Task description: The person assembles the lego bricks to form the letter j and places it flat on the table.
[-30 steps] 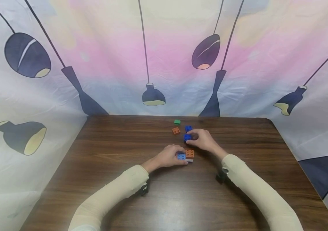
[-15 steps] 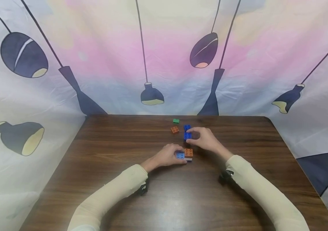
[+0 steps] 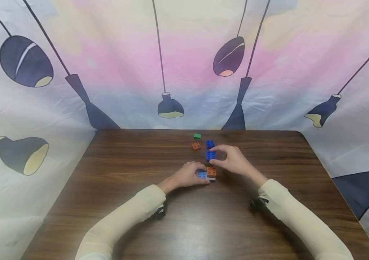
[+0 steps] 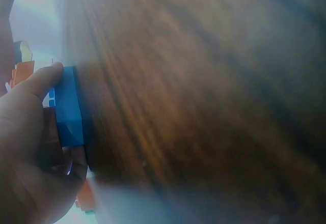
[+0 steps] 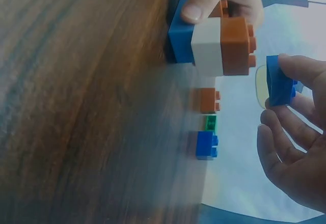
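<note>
With my left hand I'm steadying the stack on the table, my thumb lying along the near side and my fingers bending round the far side, closed in to the width of its blue base. On the base's right end a white brick is sitting, with an orange top over it.

My right hand is pinching the held blue between thumb and forefinger, parted just the brick's width. I'm keeping it clear of the table, just beyond the stack (my own wrist view is showing it against the cloth). Farther back, the far blue, the loose orange and the green are resting near one another.

Compared with half a second ago, I'm bringing the held blue nearer the stack: a strip of wood is now showing between the two blues, which were meeting in the head view. My left hand is staying put.

My palm is covering the base's left end. In the left wrist view the wood is blurring, and I can't tell what the dim reddish patch beside my fingers is. My sleeves are running out of the head view.
</note>
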The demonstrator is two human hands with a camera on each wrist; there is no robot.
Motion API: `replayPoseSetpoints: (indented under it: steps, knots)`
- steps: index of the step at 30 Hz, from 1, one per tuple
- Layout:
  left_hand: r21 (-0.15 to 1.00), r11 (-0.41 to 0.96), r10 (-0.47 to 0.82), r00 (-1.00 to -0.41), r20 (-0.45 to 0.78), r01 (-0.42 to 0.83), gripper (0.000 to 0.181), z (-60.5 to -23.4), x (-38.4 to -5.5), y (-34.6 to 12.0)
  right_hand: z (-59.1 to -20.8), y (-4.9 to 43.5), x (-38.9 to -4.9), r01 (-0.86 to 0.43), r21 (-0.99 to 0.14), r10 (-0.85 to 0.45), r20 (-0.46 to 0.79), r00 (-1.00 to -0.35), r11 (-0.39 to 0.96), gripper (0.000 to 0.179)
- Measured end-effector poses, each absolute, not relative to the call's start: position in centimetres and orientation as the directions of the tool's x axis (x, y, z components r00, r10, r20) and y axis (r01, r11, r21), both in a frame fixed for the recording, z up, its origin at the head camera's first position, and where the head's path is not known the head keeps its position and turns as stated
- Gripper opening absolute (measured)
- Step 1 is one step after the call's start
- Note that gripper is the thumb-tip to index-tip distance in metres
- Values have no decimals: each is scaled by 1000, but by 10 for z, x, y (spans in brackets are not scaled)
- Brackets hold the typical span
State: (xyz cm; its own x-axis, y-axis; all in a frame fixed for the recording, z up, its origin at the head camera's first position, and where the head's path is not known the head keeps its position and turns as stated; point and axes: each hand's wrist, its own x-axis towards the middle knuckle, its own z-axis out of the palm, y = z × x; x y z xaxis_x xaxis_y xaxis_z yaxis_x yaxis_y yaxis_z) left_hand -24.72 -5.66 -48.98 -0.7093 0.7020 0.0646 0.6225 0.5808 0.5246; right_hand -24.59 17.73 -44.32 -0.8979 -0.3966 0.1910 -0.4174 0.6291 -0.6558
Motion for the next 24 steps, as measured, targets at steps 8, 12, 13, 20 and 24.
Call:
replayPoseSetpoints:
  steps: [8,12,13,20,24]
  knots:
    - [519,587,700,-712,59,621,47,-490,-247,-57,-440,177,-231,-454,-645,-410,230,-882,615,39]
    - [520,584,702,-710,64,624,47,-490,-247,-57,-441,178,-225,-461,-639,-415,235,-879,616,39]
    - [520,582,702,-709,66,625,47,-489,-247,-57,-441,178,-223,-460,-637,-415,232,-880,618,39]
    - [525,576,702,-708,74,627,46,-489,-246,-56,-444,178,-215,-452,-649,-431,205,-879,612,40]
    - [522,584,698,-712,67,622,47,-489,-247,-56,-447,178,-214,-449,-656,-439,195,-877,607,40]
